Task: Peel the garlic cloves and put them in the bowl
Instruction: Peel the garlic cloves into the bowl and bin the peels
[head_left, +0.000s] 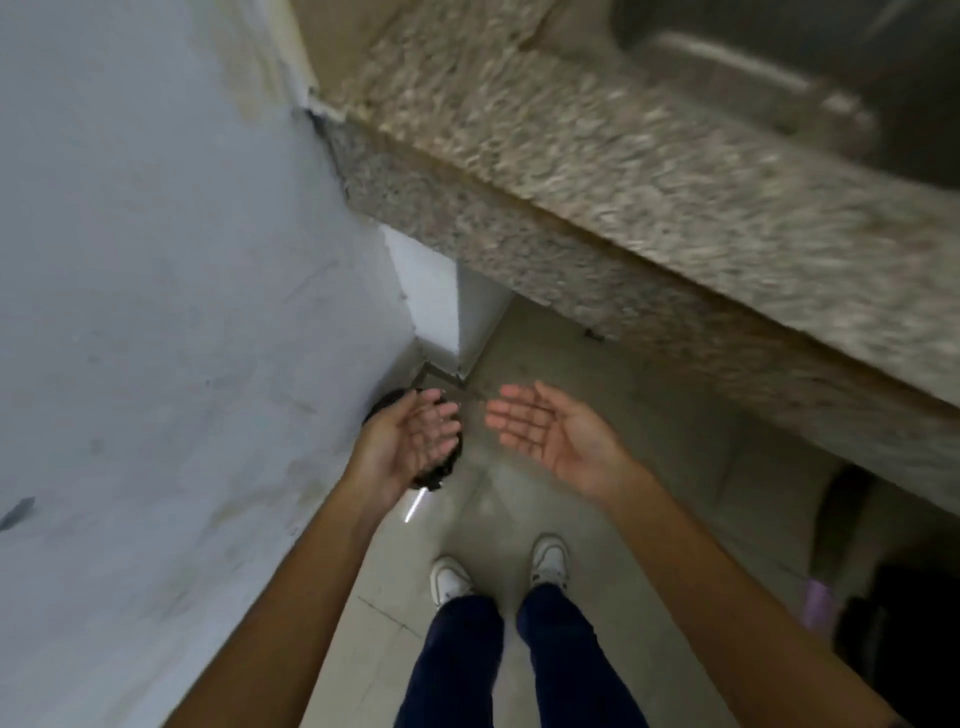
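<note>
Soft, even indoor light fills your view, dim rather than bright, with no hard shadows anywhere. Heavy motion blur smears the granite counter (597, 171) into streaks, worst toward the upper right, where the steel sink (810, 67) dissolves into a grey haze. Your left hand (415, 441) and right hand (550, 431) read slightly soft but clear enough to show open palms. A thin bright glint (415, 506) marks glare on the glossy floor (649, 441). The wall (156, 260) looks pale bluish and flat. Wide-angle distortion bends your forearms outward at the bottom corners, and the lower right falls into murky darkness.
</note>
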